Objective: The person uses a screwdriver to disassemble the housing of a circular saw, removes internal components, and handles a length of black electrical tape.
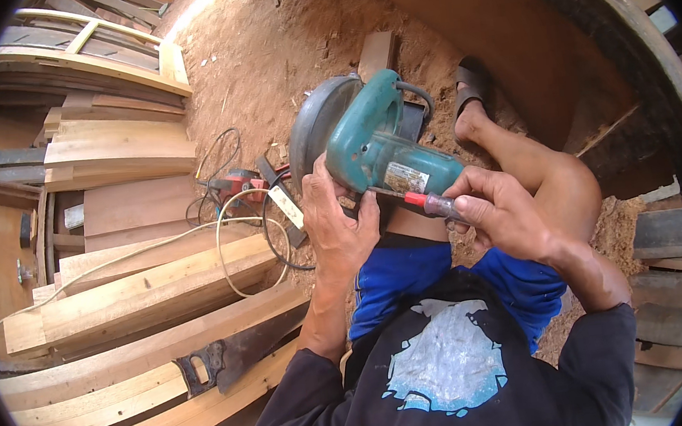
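A teal circular saw [376, 148] with a dark round blade guard [320, 125] rests tilted by my lap, between my legs. My left hand [334, 222] closes on the saw's near left side, its fingers partly hidden behind the body. Pinched in the fingers of my right hand [505, 209] is a screwdriver [437, 204] with a red and clear handle. Its shaft points left along the saw's body, and the tip lies close to my left thumb. Whether the tip sits in a screw is too small to tell.
Stacked timber [143, 294] fills the left side, with a handsaw [202, 368] lying on it. A red power tool [241, 183], a white socket strip [285, 206] and looping cords lie left of the saw. A large curved wooden panel [539, 54] stands at the right.
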The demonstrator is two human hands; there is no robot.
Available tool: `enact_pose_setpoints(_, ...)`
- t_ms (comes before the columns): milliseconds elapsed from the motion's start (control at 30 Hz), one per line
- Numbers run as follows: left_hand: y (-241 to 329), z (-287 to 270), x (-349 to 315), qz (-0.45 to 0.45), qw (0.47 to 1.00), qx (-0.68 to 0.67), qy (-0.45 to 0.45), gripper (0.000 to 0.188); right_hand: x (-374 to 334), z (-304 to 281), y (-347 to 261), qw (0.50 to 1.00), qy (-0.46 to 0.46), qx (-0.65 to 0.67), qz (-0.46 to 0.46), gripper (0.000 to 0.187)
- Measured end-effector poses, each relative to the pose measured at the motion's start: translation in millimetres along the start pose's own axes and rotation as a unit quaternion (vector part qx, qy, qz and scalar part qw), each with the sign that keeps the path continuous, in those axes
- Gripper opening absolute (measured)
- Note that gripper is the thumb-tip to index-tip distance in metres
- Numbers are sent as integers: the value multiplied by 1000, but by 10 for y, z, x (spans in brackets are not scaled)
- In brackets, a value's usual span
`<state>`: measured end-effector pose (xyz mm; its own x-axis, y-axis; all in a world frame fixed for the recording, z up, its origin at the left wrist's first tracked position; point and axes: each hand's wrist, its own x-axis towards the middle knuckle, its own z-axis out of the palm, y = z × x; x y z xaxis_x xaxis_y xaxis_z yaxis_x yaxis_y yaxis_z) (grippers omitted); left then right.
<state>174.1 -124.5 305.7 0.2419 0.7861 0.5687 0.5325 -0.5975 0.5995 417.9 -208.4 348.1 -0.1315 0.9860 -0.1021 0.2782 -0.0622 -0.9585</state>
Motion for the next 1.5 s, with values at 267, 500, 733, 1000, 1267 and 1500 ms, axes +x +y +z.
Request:
enact_pose_setpoints(267, 33, 50, 95, -14, 1000, -15, -21, 76, -146, -176, -152, 970, -33, -148, -192, 52)
enact_pose_setpoints(500, 48, 55, 102, 10, 999, 20, -28, 77, -13, -138, 89, 918, 36, -249, -306, 32)
enact_pose_setpoints(733, -6, 57, 153, 26, 999, 25, -29, 75, 8, -196, -29, 932, -97, 301, 176, 40)
enact_pose_setpoints(1000, 55, 53, 201, 40, 997, 50, -45, 77, -224, -304, -115, 914, -32, -346, -211, 60)
enact_pose_setpoints(1267, 1, 26, 206, 26, 997, 20, -70, 79, -148, -62, 150, 946, 45, -212, -241, 42)
enact_pose_setpoints(1500, -30, 52, 252, 73, 995, 29, -56, 74, -109, -173, 24, 923, -60, 326, 196, 36)
